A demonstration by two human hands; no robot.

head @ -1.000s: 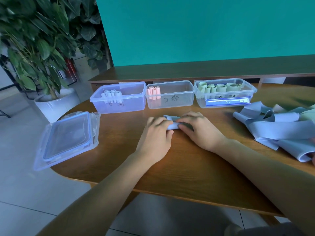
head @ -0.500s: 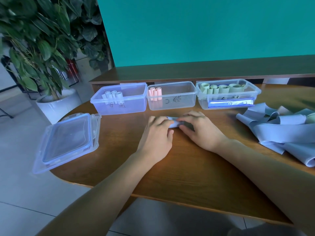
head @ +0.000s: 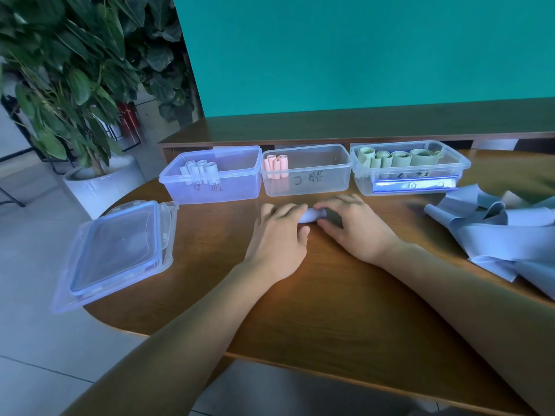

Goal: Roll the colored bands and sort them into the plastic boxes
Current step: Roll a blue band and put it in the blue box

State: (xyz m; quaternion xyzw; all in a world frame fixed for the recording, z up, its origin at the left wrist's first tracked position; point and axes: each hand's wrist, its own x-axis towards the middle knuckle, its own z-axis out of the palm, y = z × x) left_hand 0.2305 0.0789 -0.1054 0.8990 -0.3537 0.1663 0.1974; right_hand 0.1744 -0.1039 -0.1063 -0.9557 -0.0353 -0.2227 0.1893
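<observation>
A light blue band (head: 312, 214) lies rolled into a small tube on the wooden table (head: 330, 310), in front of the middle box. My left hand (head: 277, 235) and my right hand (head: 354, 225) each grip one end of it, fingers curled over the roll. Behind stand three clear plastic boxes: the left box (head: 213, 187) holds blue rolls, the middle box (head: 309, 181) holds pink rolls, the right box (head: 411, 175) holds several green rolls. A heap of loose blue bands (head: 495, 235) lies at the right.
A clear lid with blue trim (head: 117, 253) rests at the table's left edge, overhanging it. A potted plant (head: 99, 181) stands on the floor to the left. A wooden ledge (head: 360, 124) and a teal wall are behind the boxes.
The flat tail of the blue band has been wound in, so the roll is tighter and shorter. Both hands stayed on it and edged slightly forward.
</observation>
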